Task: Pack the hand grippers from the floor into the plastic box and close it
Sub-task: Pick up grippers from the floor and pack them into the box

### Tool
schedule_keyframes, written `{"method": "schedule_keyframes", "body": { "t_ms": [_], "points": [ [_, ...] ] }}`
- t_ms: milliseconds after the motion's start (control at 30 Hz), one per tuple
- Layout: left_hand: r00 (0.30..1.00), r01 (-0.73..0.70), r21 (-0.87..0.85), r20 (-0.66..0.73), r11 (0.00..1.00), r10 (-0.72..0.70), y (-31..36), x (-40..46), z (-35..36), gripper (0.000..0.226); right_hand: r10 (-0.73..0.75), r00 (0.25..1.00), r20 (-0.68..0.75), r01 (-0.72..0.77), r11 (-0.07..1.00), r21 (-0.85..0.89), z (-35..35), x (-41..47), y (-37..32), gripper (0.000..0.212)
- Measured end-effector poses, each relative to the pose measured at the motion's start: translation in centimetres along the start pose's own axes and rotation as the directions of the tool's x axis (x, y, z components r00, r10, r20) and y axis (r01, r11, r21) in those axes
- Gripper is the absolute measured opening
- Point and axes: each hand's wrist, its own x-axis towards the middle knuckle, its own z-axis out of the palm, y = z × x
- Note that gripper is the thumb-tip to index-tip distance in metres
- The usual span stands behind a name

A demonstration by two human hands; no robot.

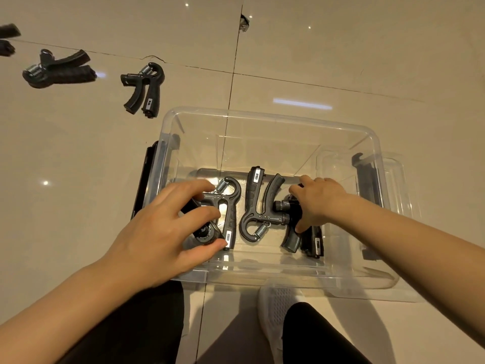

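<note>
A clear plastic box [273, 119] stands open on the tiled floor in front of me. Several black hand grippers lie inside it. My left hand [162, 229] grips one hand gripper [225, 206] at the box's left, fingers curled over its handle and knob. My right hand [317, 203] holds another hand gripper [294, 232] at the right, partly hiding it. Between them lies a third hand gripper [259, 203], untouched. On the floor outside, one hand gripper [144, 88] lies left of the box's far corner and another [57, 70] farther left.
The transparent lid [393, 224] lies under or beside the box on the right, with black latches [147, 177] at both ends. More dark objects [8, 39] sit at the far left edge. My knees and a white shoe [278, 306] are just below the box.
</note>
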Motion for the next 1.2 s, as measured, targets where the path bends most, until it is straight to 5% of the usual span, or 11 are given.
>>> {"method": "schedule_keyframes", "body": {
  "t_ms": [133, 267, 367, 467, 633, 933, 1100, 1200],
  "points": [
    [0.992, 0.048, -0.092, -0.11, 0.995, -0.058, 0.3, 0.3, -0.3, 0.035, -0.119, 0.977, -0.176, 0.181, 0.902, 0.392, -1.6, -2.2, 0.0, 0.062],
    [0.936, 0.112, -0.198, -0.308, 0.974, -0.17, 1.3, 1.3, -1.0, 0.036, -0.131, 0.926, -0.354, 0.369, 0.514, 0.774, -2.4, -6.4, -2.2, 0.037],
    [0.899, 0.037, -0.233, -0.416, 0.972, -0.134, 2.6, 1.9, -1.7, 0.033, -0.141, 0.936, -0.321, 0.343, 0.176, 0.923, -2.8, -8.6, -4.2, 0.047],
    [0.875, -0.033, -0.192, -0.48, 0.981, -0.064, 3.4, 1.8, -2.1, 0.028, -0.122, 0.946, -0.301, 0.308, 0.052, 0.95, -3.6, -9.1, -5.1, 0.05],
    [0.893, -0.189, -0.078, -0.428, 0.979, 0.138, 3.6, 0.7, -1.9, 0.036, -0.125, 0.987, -0.1, 0.058, -0.307, 0.95, -5.2, -8.7, -5.3, 0.037],
    [0.88, -0.447, -0.001, -0.179, 0.894, 0.44, 3.2, -0.8, -0.1, 0.022, -0.241, 0.971, 0.002, -0.09, -0.355, 0.93, -5.7, -8.3, -6.9, 0.049],
    [0.883, -0.454, 0.032, -0.122, 0.89, 0.454, 3.5, -0.8, 0.0, 0.011, -0.202, 0.979, 0.023, -0.101, -0.388, 0.916, -5.2, -8.1, -6.8, 0.041],
    [0.901, -0.422, 0.036, -0.098, 0.906, 0.423, 3.3, -0.7, 0.4, 0.03, -0.14, 0.99, 0.01, -0.065, -0.394, 0.917, -5.0, -7.7, -6.5, 0.031]
  ]
}}
